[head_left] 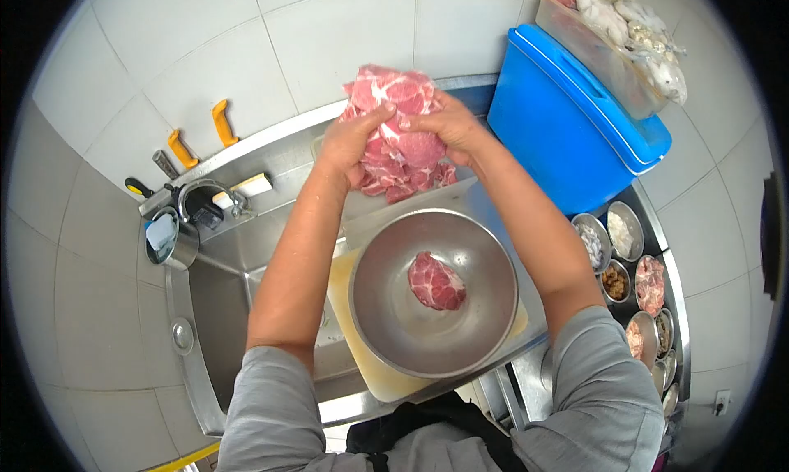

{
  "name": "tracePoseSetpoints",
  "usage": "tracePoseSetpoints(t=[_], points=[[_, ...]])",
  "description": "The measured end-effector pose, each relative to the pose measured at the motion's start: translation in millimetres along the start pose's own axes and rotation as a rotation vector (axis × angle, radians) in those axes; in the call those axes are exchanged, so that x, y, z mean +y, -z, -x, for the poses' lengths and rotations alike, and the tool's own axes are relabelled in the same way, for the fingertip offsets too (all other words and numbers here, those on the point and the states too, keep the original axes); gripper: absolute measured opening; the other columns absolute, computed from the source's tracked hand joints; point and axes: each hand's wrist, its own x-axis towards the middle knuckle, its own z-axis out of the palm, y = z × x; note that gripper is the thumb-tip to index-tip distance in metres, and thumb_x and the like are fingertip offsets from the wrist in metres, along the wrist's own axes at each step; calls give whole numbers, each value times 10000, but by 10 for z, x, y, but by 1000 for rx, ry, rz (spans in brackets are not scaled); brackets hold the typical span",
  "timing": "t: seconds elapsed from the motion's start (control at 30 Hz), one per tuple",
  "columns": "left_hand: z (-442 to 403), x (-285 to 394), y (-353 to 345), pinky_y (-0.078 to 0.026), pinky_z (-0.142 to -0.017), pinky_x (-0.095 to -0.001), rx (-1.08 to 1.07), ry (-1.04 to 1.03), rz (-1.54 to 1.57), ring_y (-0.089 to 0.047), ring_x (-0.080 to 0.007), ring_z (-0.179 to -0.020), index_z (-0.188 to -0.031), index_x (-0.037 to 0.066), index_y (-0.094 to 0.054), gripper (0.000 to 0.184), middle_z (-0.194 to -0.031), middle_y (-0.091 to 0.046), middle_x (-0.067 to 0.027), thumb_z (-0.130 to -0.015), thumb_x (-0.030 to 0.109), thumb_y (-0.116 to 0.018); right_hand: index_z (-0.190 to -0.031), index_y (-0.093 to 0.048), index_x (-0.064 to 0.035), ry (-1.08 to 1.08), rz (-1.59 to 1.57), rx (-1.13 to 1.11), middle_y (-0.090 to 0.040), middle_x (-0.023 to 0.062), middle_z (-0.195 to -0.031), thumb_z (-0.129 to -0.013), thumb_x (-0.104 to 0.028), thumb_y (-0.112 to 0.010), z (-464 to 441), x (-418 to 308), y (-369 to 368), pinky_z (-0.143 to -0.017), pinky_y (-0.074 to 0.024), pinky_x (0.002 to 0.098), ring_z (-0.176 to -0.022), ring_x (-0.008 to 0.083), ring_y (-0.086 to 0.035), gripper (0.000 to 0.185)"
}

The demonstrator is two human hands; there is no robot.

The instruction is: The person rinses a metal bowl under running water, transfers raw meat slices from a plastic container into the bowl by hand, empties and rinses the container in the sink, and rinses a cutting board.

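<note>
Both hands grip one large bundle of raw sliced meat (403,147), pink with white fat, above the far side of the counter. My left hand (355,143) clasps its left side, thumb pressed on top. From the right, my right hand (452,128) holds it the same way, thumb across the front; the fingers behind are mostly hidden. Closer to my body, a wide steel bowl (386,324) stands on a yellowish cutting board (382,383). One dark red piece of meat (436,282) lies at the bottom of the bowl.
A steel sink (218,324) with a tap (209,188) is at left, beside a metal pot (177,246). Orange-handled tools (223,124) stand along the wall. At right are a blue cooler box (559,118), a plastic bin (588,48) of bagged food, and several ingredient bowls (622,229).
</note>
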Motion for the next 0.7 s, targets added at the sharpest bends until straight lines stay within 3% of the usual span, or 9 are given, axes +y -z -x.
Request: tracePoseSetpoints(t=[0.03, 0.17, 0.27, 0.43, 0.5, 0.53, 0.6, 0.7], points=[[116, 75, -107, -575, -774, -430, -6, -59, 6, -668, -263, -936, -1220, -13, -546, 456, -1093, -640, -153, -859, 206, -718, -1320, -487, -35, 16, -34, -9, -621, 126, -1177, -756, -32, -770, 160, -189, -57, -940, -521, 394, -1062, 220, -620, 631], [841, 66, -441, -573, -754, -399, -19, -125, -46, -663, -233, -927, -1190, -4, -573, 407, -1068, -649, -128, -868, 207, -705, -1342, -425, -6, -8, -129, 44, -588, 154, -1220, -710, -21, -817, 953, -494, -225, -910, -542, 424, -1072, 262, -622, 744], [1206, -193, -450, -542, -782, -338, -43, -20, -158, -642, -172, -907, -1132, 17, -616, 311, -1045, -661, -87, -878, 183, -683, -1362, -421, -23, -122, -108, 34, -583, 145, -1237, -717, -21, -812, 1437, -180, -169, -955, -518, 406, -1124, 244, -594, 754], [1418, -1350, -54, -512, -846, -338, -38, 171, 23, -638, -173, -936, -1165, 12, -607, 352, -1072, -658, -88, -876, 198, -686, -1345, -455, -24, -320, -135, 4, -580, 102, -1263, -684, 10, -812, 1941, 776, -7, -939, -514, 382, -1105, 218, -602, 752], [1444, -1503, 91, -506, -881, -335, -32, 306, -314, -643, -206, -990, -1215, -15, -581, 486, -1118, -652, -136, -838, 254, -729, -1336, -465, -15, -290, 8, -36, -583, 122, -1261, -684, -43, -821, 2023, 1036, 102, -932, -501, 374, -1107, 231, -598, 743], [1422, -1453, 194, -506, -881, -335, -31, 305, -318, -643, -206, -990, -1215, -15, -581, 486, -1118, -652, -136, -838, 254, -729, -1336, -465, -15, -288, 5, -36, -583, 122, -1261, -684, -43, -821, 2005, 1037, 216, -932, -501, 374, -1107, 231, -598, 743], [1356, -1152, 387, -501, -910, -349, -51, -1, -1117, -629, -256, -1060, -1312, -37, -505, 650, -1194, -633, -182, -813, 295, -759, -1365, -433, -21, -330, 802, -32, -586, 129, -1235, -709, -83, -807, 1850, 849, 367, -895, -511, 376, -1147, 229, -561, 757], [797, -699, 638, -482, -936, -368, 35, -22, -1033, -607, -315, -1119, -1319, -42, -502, 760, -1211, -607, -256, -714, 300, -810, -1381, -407, -31, -218, 697, 147, -578, 163, -1218, -689, -176, -835, 1252, 569, 413, -853, -522, 377, -1100, 246, -579, 826]])
